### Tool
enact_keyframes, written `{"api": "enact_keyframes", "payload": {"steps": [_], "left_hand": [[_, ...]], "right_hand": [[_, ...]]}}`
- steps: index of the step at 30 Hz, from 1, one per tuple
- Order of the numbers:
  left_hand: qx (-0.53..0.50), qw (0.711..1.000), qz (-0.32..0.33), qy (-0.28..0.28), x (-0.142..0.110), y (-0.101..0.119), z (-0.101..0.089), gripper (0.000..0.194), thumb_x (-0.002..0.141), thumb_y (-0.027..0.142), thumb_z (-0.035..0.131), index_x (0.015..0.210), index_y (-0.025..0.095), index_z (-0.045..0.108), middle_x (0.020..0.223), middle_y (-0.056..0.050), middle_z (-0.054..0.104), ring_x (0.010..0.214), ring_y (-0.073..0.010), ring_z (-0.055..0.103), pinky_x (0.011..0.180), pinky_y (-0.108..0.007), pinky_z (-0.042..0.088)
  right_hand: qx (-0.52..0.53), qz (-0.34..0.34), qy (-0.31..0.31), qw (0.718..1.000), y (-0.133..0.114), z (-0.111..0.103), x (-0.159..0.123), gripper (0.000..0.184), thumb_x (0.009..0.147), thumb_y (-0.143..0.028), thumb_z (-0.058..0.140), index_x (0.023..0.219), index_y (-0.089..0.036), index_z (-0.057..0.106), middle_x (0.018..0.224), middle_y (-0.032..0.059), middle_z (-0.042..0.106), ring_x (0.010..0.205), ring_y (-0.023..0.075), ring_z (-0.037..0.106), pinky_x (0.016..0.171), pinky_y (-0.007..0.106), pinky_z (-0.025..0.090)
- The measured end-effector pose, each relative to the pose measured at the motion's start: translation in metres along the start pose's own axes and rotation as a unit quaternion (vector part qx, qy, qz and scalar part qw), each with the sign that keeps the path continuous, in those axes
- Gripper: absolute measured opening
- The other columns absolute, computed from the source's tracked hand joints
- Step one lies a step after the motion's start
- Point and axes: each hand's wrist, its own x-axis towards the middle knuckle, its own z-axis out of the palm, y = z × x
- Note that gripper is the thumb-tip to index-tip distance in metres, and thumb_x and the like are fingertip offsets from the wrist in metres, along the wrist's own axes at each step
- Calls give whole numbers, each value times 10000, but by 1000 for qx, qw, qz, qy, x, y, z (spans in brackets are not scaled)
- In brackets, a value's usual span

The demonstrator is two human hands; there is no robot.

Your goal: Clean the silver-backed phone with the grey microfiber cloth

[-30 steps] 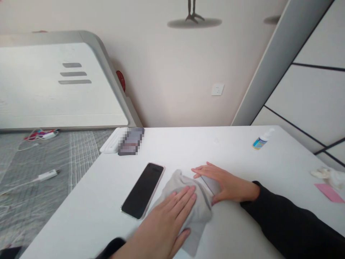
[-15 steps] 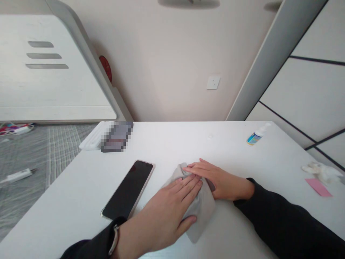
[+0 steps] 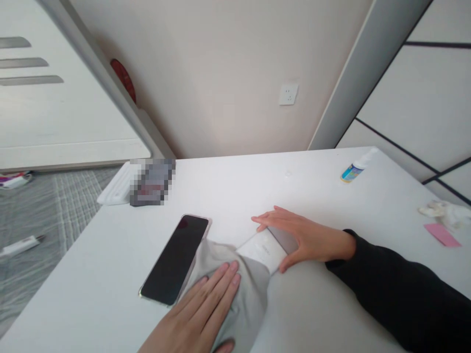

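- The left hand [image 3: 206,314] lies flat and open, fingers together, pressing down on a grey cloth [image 3: 235,284] at about 6 o'clock on the white table [image 3: 331,314]; it grips nothing.
- The right hand [image 3: 305,238] is half open, its fingers curved over the far edge and its thumb on the near edge of a flat white rectangular piece [image 3: 263,250], which looks like a phone's back or a case, steadying it just right of centre.
- The cloth covers the piece's left end; the rest is bare and looks clean, so the wiping seems partly done, with the covered end left.
- One smartphone [image 3: 175,258] lies screen-up, dark, touching the cloth's left edge at 9 o'clock of the hands.
- Counted: two hands, one cloth, one white piece, one phone.
- Farther out: one small spray bottle [image 3: 355,169] at 2 o'clock, one pink slip [image 3: 441,234] and one crumpled wad [image 3: 443,213] at 3 o'clock, one white box [image 3: 117,185] at 11 o'clock.
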Motion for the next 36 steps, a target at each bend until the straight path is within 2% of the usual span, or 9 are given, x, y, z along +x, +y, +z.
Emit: {"api": "enact_keyframes", "payload": {"steps": [4,7,10,15,20,24,28,31,36], "left_hand": [[-3,1000,21,-21,75,1,-17,734,1005,492,558,1588,86,375,1641,-120,409,1443,-243,530,1120,-368,510],[-5,999,39,-21,98,1,-16,721,1004,458,562,1585,76,372,1634,-123,399,1446,-256,526,1109,-385,532],[37,999,33,-5,82,4,-7,667,989,387,558,1570,94,410,1622,-112,428,1416,-227,560,1089,-355,549],[85,996,37,-11,31,2,-2,683,847,85,475,1529,111,481,1592,-76,499,1409,-199,565,1056,-307,564],[72,997,13,-2,16,-7,-7,564,966,178,478,1527,127,492,1594,-54,505,1378,-203,596,1049,-288,561],[20,999,0,39,16,-14,-6,513,1037,143,380,1544,118,454,1553,-46,559,1352,-170,616,1079,-278,526],[-113,990,-38,77,18,-16,-15,538,1114,257,316,1634,125,270,1443,-76,666,1281,-111,661,1063,-178,496],[-117,988,-43,87,20,-12,-25,579,1120,310,337,1665,176,197,1435,-76,674,1283,-134,664,1065,-179,499],[41,997,6,70,24,-5,-18,503,1091,295,423,1586,204,428,1601,-49,515,1552,-237,363,1296,-389,247]], "right_hand": [[-21,2,11,1000,5,5,-1,978,839,-560,817,1631,-223,352,1629,136,462,1521,339,400,1307,563,104],[-37,-11,30,999,10,8,0,989,827,-497,830,1637,-233,328,1630,131,460,1469,310,484,1308,542,131],[-38,-15,31,999,11,8,2,934,816,-495,835,1596,-218,402,1611,125,490,1475,301,477,1305,520,168],[-74,-52,59,994,3,9,1,933,803,-520,849,1575,-208,428,1517,136,594,1406,309,548,1254,496,299],[-191,-158,100,964,-8,22,3,827,874,-521,766,1529,-108,477,1389,181,676,1255,298,657,1117,412,478],[-222,-231,136,938,-8,30,6,488,995,-491,612,1263,-86,661,1221,200,749,1178,295,699,1012,419,542],[-148,-178,120,965,-8,30,5,463,1089,-524,422,1001,-164,700,973,127,787,885,225,732,759,337,534],[-102,-111,142,978,-11,28,3,493,1117,-514,355,934,-181,669,747,38,718,617,159,618,610,290,425],[21,-4,176,984,-15,27,4,415,1112,-479,430,878,-201,630,712,-35,639,616,118,556,613,244,392]]}}
